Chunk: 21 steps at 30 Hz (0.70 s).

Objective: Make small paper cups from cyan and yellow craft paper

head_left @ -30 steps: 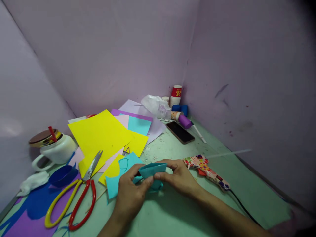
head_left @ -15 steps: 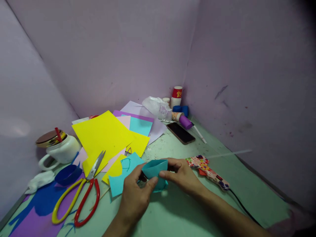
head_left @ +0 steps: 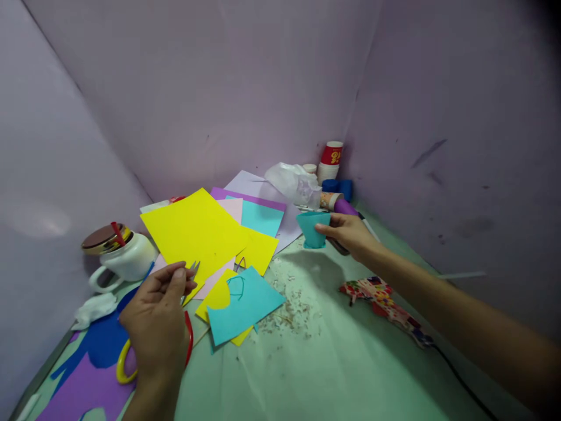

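My right hand pinches a small turquoise paper cup by its side and holds it above the table, wide mouth up. Its base has a turquoise rim. My left hand is closed with thumb and fingertips together, in front of the scissors. I cannot make out whether anything is between its fingers. Of the scissors, the blade tips, part of the yellow handle and part of the red handle show around that hand. Beside it lies a cut turquoise sheet with a drawn outline.
Yellow sheets and other coloured papers lie at the back left. A white mug stands on the left. A flowered glue gun with a cord lies on the right. Paper cups and a plastic bag are in the back corner.
My right hand has carried the turquoise cup away from me, toward the phone. My left hand has let go of the cup and moved left over the scissors.
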{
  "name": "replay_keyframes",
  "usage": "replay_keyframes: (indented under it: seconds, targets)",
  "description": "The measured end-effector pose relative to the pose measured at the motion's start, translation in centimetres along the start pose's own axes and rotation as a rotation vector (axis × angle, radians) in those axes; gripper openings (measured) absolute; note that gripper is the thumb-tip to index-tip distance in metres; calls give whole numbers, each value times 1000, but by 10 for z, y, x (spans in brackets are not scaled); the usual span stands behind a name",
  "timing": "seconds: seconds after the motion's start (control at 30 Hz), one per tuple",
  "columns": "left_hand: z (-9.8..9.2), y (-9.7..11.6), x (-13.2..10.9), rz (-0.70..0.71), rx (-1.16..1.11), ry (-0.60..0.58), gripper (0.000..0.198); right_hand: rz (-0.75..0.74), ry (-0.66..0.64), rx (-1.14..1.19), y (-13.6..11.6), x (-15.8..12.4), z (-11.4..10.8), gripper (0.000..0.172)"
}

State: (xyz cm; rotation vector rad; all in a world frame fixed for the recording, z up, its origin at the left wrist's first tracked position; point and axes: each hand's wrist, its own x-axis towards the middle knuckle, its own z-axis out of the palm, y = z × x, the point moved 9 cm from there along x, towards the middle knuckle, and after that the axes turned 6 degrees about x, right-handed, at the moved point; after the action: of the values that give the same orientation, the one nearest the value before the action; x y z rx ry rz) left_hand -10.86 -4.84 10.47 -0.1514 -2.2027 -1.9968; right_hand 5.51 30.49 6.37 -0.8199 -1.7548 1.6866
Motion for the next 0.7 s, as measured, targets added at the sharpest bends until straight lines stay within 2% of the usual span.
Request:
replay_keyframes:
  seconds: [0.1, 0.17, 0.33, 0.43, 0.5, 0.6, 0.7]
  targets:
    - [5, -9, 2, -1, 46, -39, 29, 109, -44, 4, 25, 19, 21, 19]
    - [9, -13, 2, 1, 93, -76, 31, 156, -55, -6, 36, 26, 26, 25]
    - [15, -14, 4, 22, 290, -156, 35, 129, -52, -20, 33, 27, 21, 28]
    - [21, -11, 4, 51, 475, -234, 34, 51, 0, -19, 15, 13, 9, 23]
    - [28, -13, 4, 73, 631, -327, 30, -24, 62, -8, -1, -3, -4, 23]
    - [42, -29, 3, 100, 841, -494, 26, -144, 162, 8, -22, -34, -28, 35]
    - [57, -51, 0, 179, 975, -635, 33, -220, 246, 9, -32, -69, -52, 34]
